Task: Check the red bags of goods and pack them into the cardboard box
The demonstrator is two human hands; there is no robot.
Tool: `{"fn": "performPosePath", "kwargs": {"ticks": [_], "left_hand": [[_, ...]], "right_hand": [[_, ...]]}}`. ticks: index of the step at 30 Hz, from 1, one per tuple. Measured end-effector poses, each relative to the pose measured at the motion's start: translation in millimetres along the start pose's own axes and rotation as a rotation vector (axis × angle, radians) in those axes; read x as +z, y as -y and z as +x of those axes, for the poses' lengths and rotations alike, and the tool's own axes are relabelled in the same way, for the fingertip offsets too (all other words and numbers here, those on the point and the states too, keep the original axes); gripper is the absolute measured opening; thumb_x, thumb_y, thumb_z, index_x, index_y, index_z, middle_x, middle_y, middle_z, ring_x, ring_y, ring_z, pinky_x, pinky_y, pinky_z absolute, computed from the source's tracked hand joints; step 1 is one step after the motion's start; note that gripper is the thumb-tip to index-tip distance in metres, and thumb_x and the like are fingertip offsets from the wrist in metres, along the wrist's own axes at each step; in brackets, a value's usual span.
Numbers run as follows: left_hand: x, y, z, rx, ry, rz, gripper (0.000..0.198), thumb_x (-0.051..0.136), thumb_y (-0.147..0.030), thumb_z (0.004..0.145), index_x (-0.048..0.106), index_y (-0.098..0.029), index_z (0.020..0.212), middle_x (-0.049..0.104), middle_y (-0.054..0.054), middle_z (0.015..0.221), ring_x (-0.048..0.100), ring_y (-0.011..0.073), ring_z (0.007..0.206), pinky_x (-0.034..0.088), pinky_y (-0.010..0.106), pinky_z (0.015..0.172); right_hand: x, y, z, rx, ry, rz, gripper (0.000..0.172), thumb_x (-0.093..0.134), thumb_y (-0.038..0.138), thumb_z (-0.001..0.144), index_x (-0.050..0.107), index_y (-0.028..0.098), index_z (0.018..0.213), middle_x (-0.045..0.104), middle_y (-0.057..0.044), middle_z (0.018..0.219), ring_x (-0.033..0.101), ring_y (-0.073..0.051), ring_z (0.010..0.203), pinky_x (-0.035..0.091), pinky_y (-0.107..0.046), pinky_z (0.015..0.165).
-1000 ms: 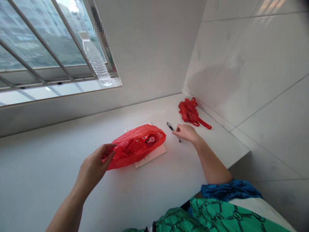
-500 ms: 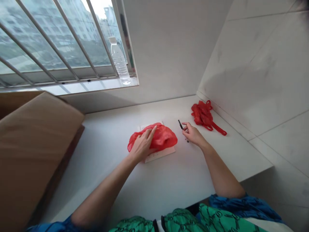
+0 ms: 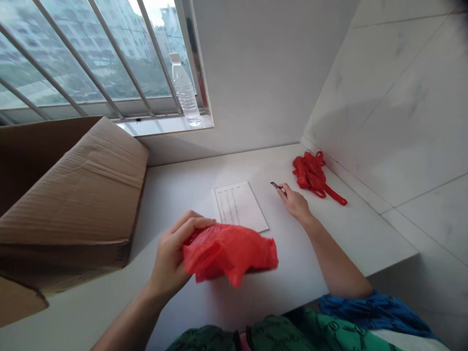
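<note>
My left hand (image 3: pixel 175 246) is closed around the left end of a crumpled red plastic bag (image 3: pixel 234 251), lifted off the table toward me. Whether anything lies inside the bag, I cannot tell. Behind it, a white notebook or pad (image 3: pixel 239 207) with columns of small writing lies flat, its near left part covered by the bag. To the right of the pad, my right hand (image 3: pixel 295 204) grips a slim black pen (image 3: pixel 278 187), whose end points to the upper left.
A second heap of red plastic bags (image 3: pixel 312 175) lies by the tiled wall at the back right of the white table (image 3: pixel 292 263). An open cardboard box (image 3: pixel 80 190) takes up the left side. A clear plastic bottle (image 3: pixel 186 92) stands on the windowsill.
My left hand has taken hold of the red bag and raised it off the pad, toward me, uncovering the writing. My right hand stays near its spot with the pen. More of the box shows.
</note>
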State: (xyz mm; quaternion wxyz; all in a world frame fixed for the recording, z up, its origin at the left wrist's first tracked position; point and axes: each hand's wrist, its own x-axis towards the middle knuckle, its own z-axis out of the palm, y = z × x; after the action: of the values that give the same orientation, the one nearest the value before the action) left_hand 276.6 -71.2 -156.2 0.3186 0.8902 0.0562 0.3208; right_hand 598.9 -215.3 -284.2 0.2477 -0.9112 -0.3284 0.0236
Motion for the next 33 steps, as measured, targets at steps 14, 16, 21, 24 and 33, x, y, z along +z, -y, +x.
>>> {"fn": "performPosePath", "kwargs": {"ticks": [14,16,21,24,33], "left_hand": [[-40.1,65,-30,-0.060,-0.074,0.108,0.019,0.069,-0.040,0.082,0.067,-0.024,0.092,0.064,0.003,0.086,0.061,0.0193,0.078,0.051,0.032,0.073],[-36.9,83,-34,-0.081,-0.076,0.126,0.018,0.069,-0.039,0.082,0.067,-0.024,0.092,0.065,0.005,0.087,0.062,0.0206,0.081,0.050,0.033,0.075],[-26.6,105,-44,-0.069,-0.101,0.099,0.012,0.065,-0.030,0.083,0.065,-0.020,0.090,0.063,0.003,0.084,0.060,0.0179,0.077,0.046,0.029,0.069],[-18.5,106,-49,-0.075,-0.096,0.072,0.010,0.060,-0.027,0.086,0.064,-0.019,0.089,0.063,0.003,0.084,0.060,0.0166,0.078,0.046,0.027,0.069],[0.8,132,-64,0.029,0.021,0.121,0.015,0.057,-0.024,0.089,0.066,-0.019,0.100,0.067,0.007,0.092,0.065,0.0180,0.084,0.050,0.025,0.073]], "right_hand": [[1,8,-6,-0.025,0.071,-0.297,0.036,0.034,0.047,0.103,0.061,0.028,0.116,0.073,-0.006,0.089,0.064,-0.022,0.074,0.024,-0.028,0.054],[2,10,-9,-0.014,0.060,-0.349,0.037,0.033,0.048,0.103,0.062,0.028,0.116,0.073,-0.005,0.088,0.064,-0.021,0.073,0.023,-0.028,0.054],[5,17,-17,-0.019,-0.011,-0.468,0.041,0.033,0.051,0.103,0.066,0.028,0.112,0.073,-0.006,0.082,0.062,-0.018,0.064,0.024,-0.027,0.054],[8,22,-19,-0.033,-0.035,-0.502,0.044,0.032,0.053,0.103,0.069,0.029,0.107,0.074,-0.005,0.086,0.063,-0.016,0.065,0.026,-0.025,0.055],[-12,30,-28,0.094,0.073,-0.539,0.058,0.038,0.056,0.099,0.043,0.015,0.140,0.071,-0.017,0.097,0.069,-0.028,0.079,0.039,-0.031,0.063]]}}
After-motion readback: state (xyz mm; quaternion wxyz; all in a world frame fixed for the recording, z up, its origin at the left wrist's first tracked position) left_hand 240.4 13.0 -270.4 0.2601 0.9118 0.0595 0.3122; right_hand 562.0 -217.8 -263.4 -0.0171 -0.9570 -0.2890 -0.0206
